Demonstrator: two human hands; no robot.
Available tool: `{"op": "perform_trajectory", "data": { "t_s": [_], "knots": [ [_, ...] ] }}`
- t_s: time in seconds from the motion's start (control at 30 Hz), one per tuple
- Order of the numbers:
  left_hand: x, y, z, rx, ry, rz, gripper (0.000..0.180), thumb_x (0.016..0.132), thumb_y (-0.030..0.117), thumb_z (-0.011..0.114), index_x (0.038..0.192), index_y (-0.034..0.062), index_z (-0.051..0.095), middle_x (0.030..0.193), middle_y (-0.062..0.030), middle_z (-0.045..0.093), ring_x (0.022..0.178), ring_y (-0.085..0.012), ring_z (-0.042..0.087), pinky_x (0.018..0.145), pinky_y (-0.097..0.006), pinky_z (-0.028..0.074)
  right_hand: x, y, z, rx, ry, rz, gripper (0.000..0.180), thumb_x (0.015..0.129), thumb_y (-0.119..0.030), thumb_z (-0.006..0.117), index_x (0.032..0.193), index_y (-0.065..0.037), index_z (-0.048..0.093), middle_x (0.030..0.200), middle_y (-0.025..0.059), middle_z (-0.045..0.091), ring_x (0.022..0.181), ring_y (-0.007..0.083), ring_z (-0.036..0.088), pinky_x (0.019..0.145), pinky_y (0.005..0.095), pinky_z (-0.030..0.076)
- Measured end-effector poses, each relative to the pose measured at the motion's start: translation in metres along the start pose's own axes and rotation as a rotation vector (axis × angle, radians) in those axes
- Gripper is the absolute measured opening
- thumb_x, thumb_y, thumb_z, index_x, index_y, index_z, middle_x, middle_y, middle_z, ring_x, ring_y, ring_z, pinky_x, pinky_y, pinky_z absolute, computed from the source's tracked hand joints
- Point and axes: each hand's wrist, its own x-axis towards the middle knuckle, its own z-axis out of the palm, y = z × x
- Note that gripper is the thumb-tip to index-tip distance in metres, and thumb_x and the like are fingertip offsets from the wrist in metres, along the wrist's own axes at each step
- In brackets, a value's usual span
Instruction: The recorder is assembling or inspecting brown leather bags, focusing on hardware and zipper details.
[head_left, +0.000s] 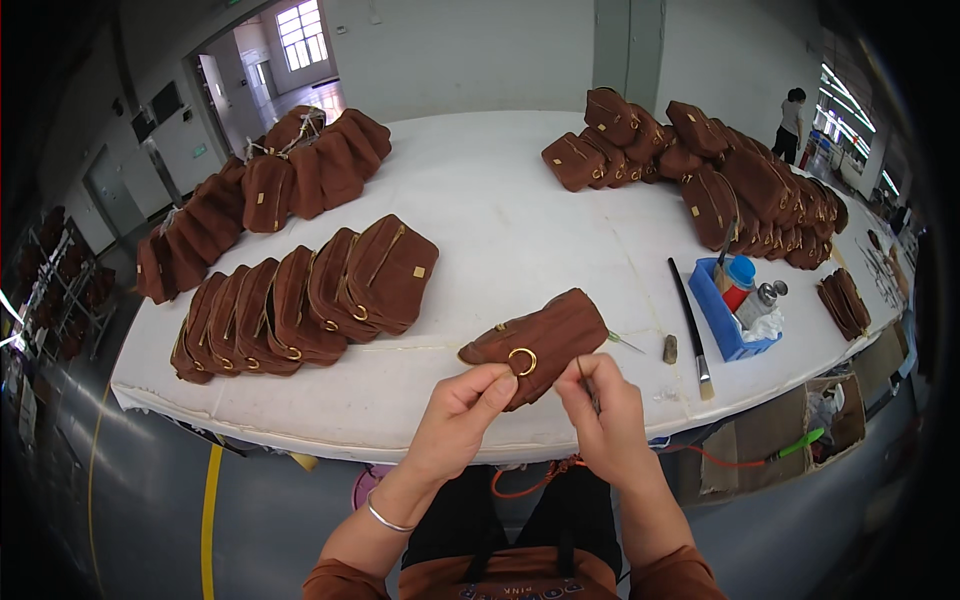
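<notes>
A small brown bag (560, 330) with a gold ring (522, 362) on its side is tilted up off the white tabletop in front of me. My left hand (467, 408) pinches its lower left edge, thumb close beside the ring. At the bag's lower right edge, my right hand (606, 408) has thumb and forefinger pressed together. Something thin and dark shows among those fingers, too small to name. Just beyond the right hand lies a thin pointed tool with a green handle (618, 338).
Brown bags (390, 280) stand in a row at left, with more bags (268, 195) behind and a large heap (755, 185) at far right. A brush (690, 330), a small dark lump (670, 349) and a blue bin (722, 318) of bottles sit right. A person (790, 125) stands beyond.
</notes>
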Motion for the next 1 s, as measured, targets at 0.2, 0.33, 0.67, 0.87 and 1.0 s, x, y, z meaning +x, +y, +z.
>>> {"op": "perform_trajectory", "data": {
  "t_s": [0.2, 0.33, 0.67, 0.87, 1.0],
  "knots": [
    [-0.014, -0.001, -0.013, 0.186, -0.023, -0.014, 0.023, 0.101, 0.017, 0.055, 0.101, -0.0041, 0.062, 0.084, 0.0035, 0.053, 0.079, -0.0059, 0.044, 0.072, -0.021, 0.038, -0.024, 0.000, -0.024, 0.205, -0.122, 0.008, 0.006, 0.089, -0.001, 0.063, 0.086, 0.000, 0.058, 0.071, 0.0045, 0.061, 0.058, 0.0100, 0.055, 0.055, 0.0227, 0.043],
    [-0.023, -0.005, -0.019, 0.197, -0.111, -0.010, 0.023, 0.099, 0.017, 0.057, 0.102, -0.0049, 0.062, 0.086, 0.0011, 0.053, 0.081, -0.0077, 0.045, 0.073, -0.022, 0.038, -0.016, 0.016, -0.031, 0.378, 0.232, 0.289, 0.010, 0.094, -0.009, 0.063, 0.093, 0.001, 0.062, 0.075, -0.0030, 0.057, 0.065, 0.0029, 0.047, 0.058, 0.0190, 0.038],
    [-0.033, -0.012, -0.019, 0.001, -0.055, -0.024, 0.021, 0.089, 0.006, 0.063, 0.108, -0.0045, 0.064, 0.095, -0.0030, 0.060, 0.090, -0.0107, 0.050, 0.082, -0.026, 0.039, -0.024, 0.025, -0.008, 0.380, 0.161, 0.260, 0.016, 0.096, -0.010, 0.062, 0.107, 0.000, 0.061, 0.083, -0.0023, 0.059, 0.073, 0.0026, 0.048, 0.065, 0.0185, 0.039],
    [-0.031, -0.016, -0.012, -0.053, -0.031, -0.112, 0.030, 0.089, 0.006, 0.067, 0.117, -0.0024, 0.064, 0.102, -0.0032, 0.065, 0.091, -0.0095, 0.059, 0.083, -0.024, 0.046, -0.030, 0.025, -0.003, 0.358, 0.157, 0.220, 0.021, 0.097, -0.008, 0.057, 0.116, 0.000, 0.058, 0.079, -0.0048, 0.052, 0.070, 0.0025, 0.044, 0.062, 0.0189, 0.036],
    [-0.029, -0.022, -0.010, -0.221, -0.008, -0.104, 0.036, 0.086, 0.002, 0.069, 0.121, -0.0017, 0.063, 0.109, -0.0054, 0.067, 0.096, -0.0100, 0.063, 0.089, -0.026, 0.050, -0.036, 0.029, 0.000, 0.385, 0.134, 0.251, 0.023, 0.098, -0.010, 0.054, 0.119, 0.000, 0.057, 0.081, -0.0047, 0.048, 0.070, 0.0024, 0.042, 0.062, 0.0183, 0.034]
  ]
}}
